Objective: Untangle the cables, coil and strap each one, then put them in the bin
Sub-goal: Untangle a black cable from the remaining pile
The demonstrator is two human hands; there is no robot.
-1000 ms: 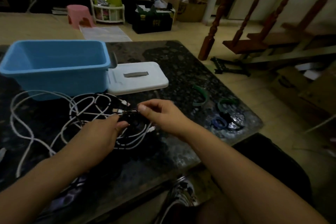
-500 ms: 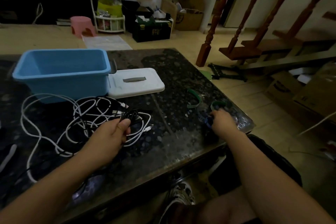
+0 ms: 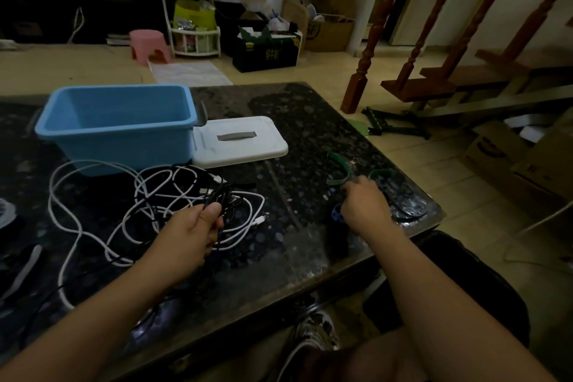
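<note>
Sits on a dark speckled table [image 3: 297, 133], with the blue bin [image 3: 117, 127] as the landmark. Stands open near the far left of the table, empty as far as can be seen. Lies flat just right of the bin and touching it: a white lid [image 3: 245, 141] with a grey handle. Bare table right of the lid, out to the far corner and the right edge. More bare table toward the person, between the two arms.

Spreads out just in front of the bin: a messy pile of white cables [image 3: 93, 211], looping left and toward the person. Mixed in with them, a black cable [image 3: 223, 195].

Left hand [image 3: 189, 232], in front of the bin, curled round a bunch of the black cable, thumb pressed on top. Right hand [image 3: 366, 208], far right of the bin near the table's right edge, seen from the back, fingers bent down among the straps. Cannot tell if holding one. Touching or just beside the hand: a blue strap [image 3: 336, 214] and a green strap [image 3: 339, 169]. Another green strap [image 3: 379, 173] just past the fingers.

Behind the bin, off the table: tan floor, a pink stool [image 3: 150, 46], a white rack [image 3: 195, 37], boxes. Far right of the bin: red-brown stair posts [image 3: 372, 28] and wooden steps
</note>
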